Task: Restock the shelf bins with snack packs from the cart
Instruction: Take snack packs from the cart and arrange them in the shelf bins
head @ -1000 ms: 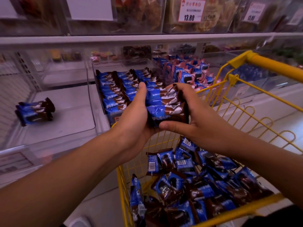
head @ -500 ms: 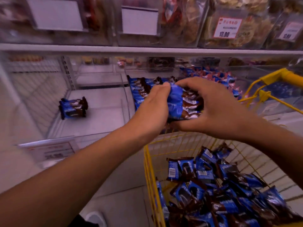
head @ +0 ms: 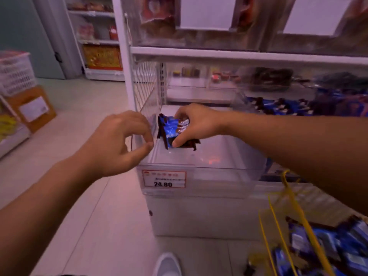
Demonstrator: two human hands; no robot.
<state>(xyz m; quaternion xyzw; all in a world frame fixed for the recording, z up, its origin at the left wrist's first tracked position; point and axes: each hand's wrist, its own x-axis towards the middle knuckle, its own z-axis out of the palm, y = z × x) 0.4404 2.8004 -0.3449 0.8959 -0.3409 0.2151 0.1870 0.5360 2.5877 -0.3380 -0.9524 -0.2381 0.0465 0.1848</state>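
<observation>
My right hand [head: 196, 124] grips a bunch of blue and brown snack packs [head: 169, 129] low inside a clear shelf bin [head: 199, 174], at its left side. My left hand [head: 121, 142] hovers just left of the bin's outer wall, fingers curled and apart, holding nothing. The bin to the right holds rows of the same blue packs [head: 282, 106]. The yellow wire cart [head: 294, 212] at the lower right carries several more blue packs [head: 326, 248].
A price tag reading 24.80 [head: 163, 179] sits on the bin's front. A white shelf post [head: 123, 56] and wire mesh panel stand left of the bin. A cardboard box [head: 32, 108] and white basket [head: 15, 73] lie far left. My white shoe [head: 167, 264] shows below.
The view swung left. Both hands carried the bunch of packs from above the cart to the left bin; my left hand has let go and only my right hand holds them.
</observation>
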